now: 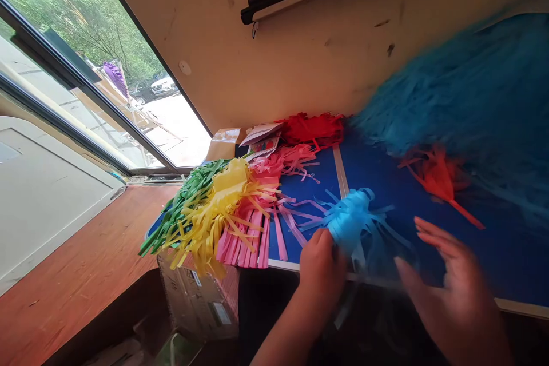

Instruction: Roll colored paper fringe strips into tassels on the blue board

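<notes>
My left hand (322,263) is closed around the lower side of a light-blue fringed paper tassel (349,217), whose strips spread out over the blue tabletop. Off to its right, my right hand (452,286) is open, thumb and fingers apart, with nothing in it; it is slightly blurred. Beyond that hand lies a red-orange paper tassel (440,174). Left of my left hand, pink fringed paper (249,231), a yellow fringed piece (231,183) and green fringed strips (195,189) overlap along the table's end.
A big heap of blue strips (463,91) covers the table's right side. Red fringed paper (313,128) and printed papers (263,140) sit by the wall. A cardboard box (197,291) stands below the blue tabletop (309,189). At left is a window (107,68).
</notes>
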Demonstrator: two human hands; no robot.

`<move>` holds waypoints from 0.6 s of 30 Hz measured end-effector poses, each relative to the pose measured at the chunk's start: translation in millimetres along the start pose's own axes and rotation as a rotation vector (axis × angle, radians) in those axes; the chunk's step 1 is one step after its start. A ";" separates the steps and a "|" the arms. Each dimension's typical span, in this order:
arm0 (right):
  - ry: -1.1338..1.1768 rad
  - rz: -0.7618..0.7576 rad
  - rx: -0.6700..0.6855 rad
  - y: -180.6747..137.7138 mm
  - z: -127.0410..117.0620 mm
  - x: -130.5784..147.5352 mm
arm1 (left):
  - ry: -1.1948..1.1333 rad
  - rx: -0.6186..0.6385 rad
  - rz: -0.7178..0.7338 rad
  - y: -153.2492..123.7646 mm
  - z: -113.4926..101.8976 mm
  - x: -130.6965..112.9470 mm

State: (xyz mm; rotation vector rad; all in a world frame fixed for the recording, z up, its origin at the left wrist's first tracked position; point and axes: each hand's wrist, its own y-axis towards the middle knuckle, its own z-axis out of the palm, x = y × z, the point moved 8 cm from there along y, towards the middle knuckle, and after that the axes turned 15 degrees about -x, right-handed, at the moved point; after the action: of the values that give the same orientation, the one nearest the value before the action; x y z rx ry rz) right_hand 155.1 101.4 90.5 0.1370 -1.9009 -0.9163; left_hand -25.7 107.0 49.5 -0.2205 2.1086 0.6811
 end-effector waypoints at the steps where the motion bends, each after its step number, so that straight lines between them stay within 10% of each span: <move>1: -0.007 -0.210 -0.029 -3.8 -4.4 24.0 | 0.094 -0.087 0.103 -1.1 -5.6 -4.2; 5: 0.039 -0.804 0.176 -43.3 16.3 85.2 | 0.100 -0.198 0.231 -6.3 -11.2 -9.2; 18: -0.471 -0.611 0.200 -41.5 47.5 41.9 | -0.322 -0.106 -0.317 5.7 -4.6 17.2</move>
State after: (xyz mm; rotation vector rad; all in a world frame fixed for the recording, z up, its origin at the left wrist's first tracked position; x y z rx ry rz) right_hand 83.4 78.2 83.1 0.7057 -2.4470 -1.2335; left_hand -41.4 110.8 40.1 -0.4612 1.6852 0.5939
